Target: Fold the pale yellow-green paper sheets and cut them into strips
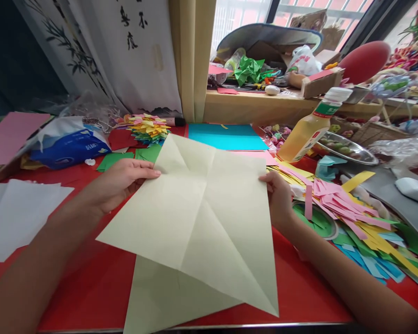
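A creased sheet of pale yellow-green paper (167,208) is held up above the red table, with fold lines crossing it. My left hand (120,183) pinches its upper left edge between thumb and fingers. At its upper right edge, my right hand (277,192) grips the paper, the thumb on top. Beneath and nearer to me, another pale green piece (167,297) shows; whether it is a separate sheet cannot be made out. Behind the held paper lie a bright blue sheet (226,137) and green paper (114,158).
White sheets (24,213) and a blue tissue pack (69,148) lie left on the red table (90,287). To the right are a bottle (306,130), pink strips (341,202), a round tin (334,227) and a metal plate (365,158). Clutter fills the windowsill (247,104).
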### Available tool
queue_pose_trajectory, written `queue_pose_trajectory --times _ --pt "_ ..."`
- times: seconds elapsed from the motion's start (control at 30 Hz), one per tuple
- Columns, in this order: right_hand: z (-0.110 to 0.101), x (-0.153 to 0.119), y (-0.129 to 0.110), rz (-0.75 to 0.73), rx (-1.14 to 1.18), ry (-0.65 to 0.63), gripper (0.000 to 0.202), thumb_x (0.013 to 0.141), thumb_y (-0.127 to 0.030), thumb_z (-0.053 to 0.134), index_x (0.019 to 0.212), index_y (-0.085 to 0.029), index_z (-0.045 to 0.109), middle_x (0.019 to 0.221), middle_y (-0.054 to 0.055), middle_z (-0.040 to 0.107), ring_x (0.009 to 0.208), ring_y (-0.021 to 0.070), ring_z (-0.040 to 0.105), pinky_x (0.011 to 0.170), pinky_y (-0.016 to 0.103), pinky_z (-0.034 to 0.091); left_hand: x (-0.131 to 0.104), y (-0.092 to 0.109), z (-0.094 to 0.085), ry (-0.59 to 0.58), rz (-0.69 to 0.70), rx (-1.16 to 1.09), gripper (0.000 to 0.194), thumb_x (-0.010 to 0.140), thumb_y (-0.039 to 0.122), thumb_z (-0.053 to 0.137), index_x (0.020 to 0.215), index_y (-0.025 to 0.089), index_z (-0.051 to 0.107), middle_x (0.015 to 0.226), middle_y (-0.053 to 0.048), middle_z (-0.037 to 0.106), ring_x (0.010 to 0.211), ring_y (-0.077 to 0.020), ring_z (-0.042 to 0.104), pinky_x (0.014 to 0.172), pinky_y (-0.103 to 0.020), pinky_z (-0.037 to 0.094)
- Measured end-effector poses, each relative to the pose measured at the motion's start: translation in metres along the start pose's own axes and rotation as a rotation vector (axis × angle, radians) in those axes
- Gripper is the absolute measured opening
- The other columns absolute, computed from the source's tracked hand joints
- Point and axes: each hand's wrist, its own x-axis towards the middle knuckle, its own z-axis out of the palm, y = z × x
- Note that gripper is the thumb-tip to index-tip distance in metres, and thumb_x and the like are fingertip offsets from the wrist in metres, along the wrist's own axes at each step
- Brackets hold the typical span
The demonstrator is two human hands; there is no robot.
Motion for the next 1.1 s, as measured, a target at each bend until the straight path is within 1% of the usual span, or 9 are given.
queue_pose_trajectory --times 0.2,0.33,0.47,0.57,0.7,0.83,0.9,0.97,1.1 --pt "0.001 -0.001 -0.002 0.037 0.309 -0.200 0.036 0.074 -0.037 0.044 0.045 -0.020 0.031 0.036 -0.006 0.021 0.031 0.0058 0.019 0.033 0.021 0.017 0.002 -0.007 -0.002 0.046 0.202 0.001 0.015 0.065 0.029 0.065 0.074 0.017 0.065 0.051 0.003 0.048 0.033 -0.0008 0.027 0.028 -0.015 0.017" --pt "0.000 0.004 -0.001 -0.027 0.368 -0.247 0.038 0.078 -0.046 0.041 0.051 -0.019 0.046 0.040 -0.005 0.035 0.035 0.0067 0.032 0.037 0.020 0.027 -0.001 -0.007 -0.004 0.158 0.431 -0.172 0.016 0.068 0.029 0.063 0.079 0.017 0.062 0.053 0.004 0.047 0.030 0.0002 0.020 0.028 -0.017 0.012" --pt "0.008 0.002 0.002 -0.138 0.265 -0.276 0.036 0.081 -0.051 0.036 0.085 -0.023 0.058 0.084 0.002 0.060 0.076 0.0132 0.056 0.067 0.025 0.044 -0.007 -0.006 0.004 0.227 0.551 -0.296 0.010 0.072 0.026 0.058 0.069 0.017 0.056 0.048 0.008 0.036 0.029 -0.0003 0.019 0.029 -0.018 0.012" --pt "0.018 -0.011 0.003 -0.221 0.133 -0.413 0.046 0.078 -0.057 0.039 0.113 -0.028 0.048 0.117 0.004 0.051 0.109 0.0192 0.046 0.088 0.033 0.038 -0.011 -0.010 0.016 0.218 0.549 -0.280 0.013 0.075 0.029 0.056 0.072 0.017 0.055 0.050 0.007 0.039 0.029 -0.0003 0.022 0.030 -0.018 0.012" --pt "0.027 -0.034 0.004 -0.178 0.039 -0.645 0.066 0.070 -0.060 0.050 0.126 -0.029 0.037 0.126 0.006 0.045 0.118 0.0244 0.038 0.092 0.039 0.034 -0.023 -0.019 0.037 -0.029 0.505 -0.176 0.025 0.080 0.041 0.047 0.084 0.019 0.058 0.051 0.005 0.044 0.035 -0.0031 0.031 0.033 -0.018 0.021" --pt "0.030 -0.049 0.004 -0.077 0.027 -0.741 0.062 0.069 -0.054 0.056 0.122 -0.025 0.043 0.118 0.007 0.052 0.112 0.0264 0.045 0.087 0.039 0.039 -0.042 -0.021 0.059 -0.537 0.436 0.066 0.048 0.085 0.050 0.028 0.119 0.022 0.047 0.049 0.004 0.045 0.043 -0.0081 0.041 0.046 -0.020 0.036" --pt "0.032 -0.050 0.007 -0.009 0.016 -0.694 0.050 0.073 -0.048 0.054 0.115 -0.022 0.049 0.112 0.008 0.056 0.105 0.0261 0.050 0.083 0.038 0.042 -0.046 -0.020 0.066 -0.656 0.421 0.151 0.051 0.085 0.050 0.027 0.127 0.024 0.039 0.062 0.000 0.055 0.048 -0.0086 0.044 0.051 -0.021 0.040" --pt "0.033 -0.047 0.010 0.042 -0.004 -0.501 0.038 0.075 -0.041 0.053 0.107 -0.020 0.054 0.106 0.007 0.059 0.097 0.0254 0.055 0.078 0.036 0.045 -0.040 -0.021 0.066 -0.625 0.418 0.213 0.048 0.085 0.049 0.030 0.122 0.024 0.046 0.079 -0.004 0.061 0.051 -0.0081 0.047 0.052 -0.022 0.041" --pt "0.025 -0.029 0.015 0.094 -0.105 -0.079 0.029 0.069 -0.028 0.057 0.098 -0.022 0.055 0.102 0.005 0.060 0.086 0.0238 0.059 0.066 0.031 0.049 -0.008 -0.034 0.046 -0.207 0.483 0.367 0.040 0.085 0.045 0.030 0.101 0.020 0.057 0.101 -0.006 0.059 0.073 -0.0141 0.057 0.065 -0.027 0.045"
